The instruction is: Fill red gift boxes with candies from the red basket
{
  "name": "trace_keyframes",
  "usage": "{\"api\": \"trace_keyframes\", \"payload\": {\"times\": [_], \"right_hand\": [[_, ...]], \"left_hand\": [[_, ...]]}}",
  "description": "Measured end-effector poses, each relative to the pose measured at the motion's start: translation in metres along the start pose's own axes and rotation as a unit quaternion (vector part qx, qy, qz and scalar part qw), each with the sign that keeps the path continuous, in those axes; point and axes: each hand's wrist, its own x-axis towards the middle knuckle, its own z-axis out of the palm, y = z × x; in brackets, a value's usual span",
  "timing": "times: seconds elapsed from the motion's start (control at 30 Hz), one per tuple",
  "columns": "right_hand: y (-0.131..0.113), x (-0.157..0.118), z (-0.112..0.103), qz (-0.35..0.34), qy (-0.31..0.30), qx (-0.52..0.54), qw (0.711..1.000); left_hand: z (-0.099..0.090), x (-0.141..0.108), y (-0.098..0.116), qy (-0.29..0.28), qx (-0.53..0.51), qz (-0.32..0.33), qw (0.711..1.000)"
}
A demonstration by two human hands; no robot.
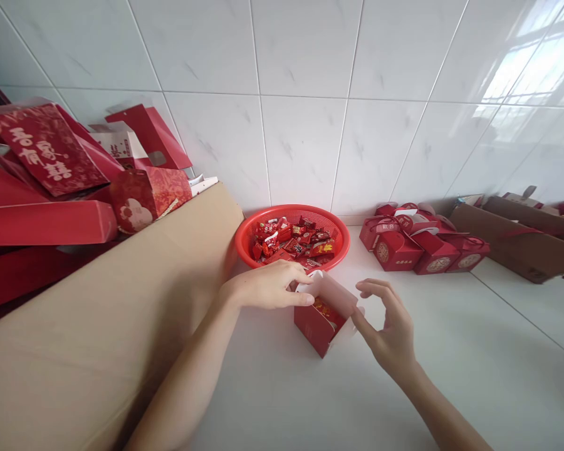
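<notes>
A small red gift box (pixel 314 327) stands on the white surface with its top flaps raised, and wrapped sweets (pixel 328 311) show inside it. My left hand (pixel 272 287) reaches over the box's left side, thumb and fingers closed about the edge of a pale flap. At the right side, my right hand (pixel 389 326) has its thumb and fingers spread, with one fingertip touching or very near the lid flap. Just behind the box sits a red plastic basket (pixel 342 252) holding many wrapped sweets (pixel 298 241).
A large cardboard carton (pixel 122 300) on the left is heaped with unfolded red boxes (pixel 47 150). Several closed red gift boxes (pixel 399 250) cluster at the right, beside a brown open carton (pixel 521 241). The tiled wall (pixel 301 138) rises behind.
</notes>
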Motion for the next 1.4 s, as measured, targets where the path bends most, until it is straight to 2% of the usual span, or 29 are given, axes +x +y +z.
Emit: {"api": "trace_keyframes", "payload": {"times": [0.1,0.2,0.33,0.43,0.57,0.7,0.87,0.93,1.07,1.17,1.3,1.4], "right_hand": [[0.006,-0.004,-0.003,0.043,-0.047,0.052,0.997],[0.009,-0.009,-0.004,0.076,-0.094,0.101,0.988],[0.009,-0.012,-0.003,0.095,-0.123,0.120,0.981],[0.007,-0.012,-0.003,0.110,-0.136,0.127,0.976],[0.008,-0.012,-0.005,0.095,-0.149,0.150,0.973],[0.013,-0.013,-0.007,0.078,-0.146,0.162,0.973],[0.022,-0.014,-0.003,0.051,-0.051,0.145,0.987],[0.023,-0.014,-0.001,0.039,-0.039,0.128,0.990],[0.022,-0.013,0.002,0.023,-0.068,0.102,0.992],[0.021,-0.013,0.003,0.041,-0.089,0.091,0.991],[0.022,-0.013,0.004,0.075,-0.115,0.076,0.988],[0.022,-0.014,0.006,0.095,-0.138,0.071,0.983]], "left_hand": [[0.000,0.002,0.002,-0.017,-0.009,0.016,1.000],[0.003,0.006,0.005,0.002,-0.005,0.032,0.999],[0.012,0.013,0.008,0.051,0.023,0.003,0.998],[0.020,0.020,0.009,0.047,0.045,-0.005,0.998],[0.030,0.027,0.010,0.020,0.084,-0.011,0.996],[0.035,0.029,0.013,0.027,0.103,-0.024,0.994],[0.036,0.029,0.018,0.062,0.125,-0.038,0.989],[0.036,0.029,0.018,0.064,0.110,-0.031,0.991],[0.035,0.030,0.013,0.055,0.047,0.012,0.997],[0.032,0.030,0.008,0.034,0.032,0.039,0.998],[0.027,0.026,0.004,-0.003,0.041,0.024,0.999],[0.024,0.020,0.007,-0.016,0.052,-0.010,0.998]]}}
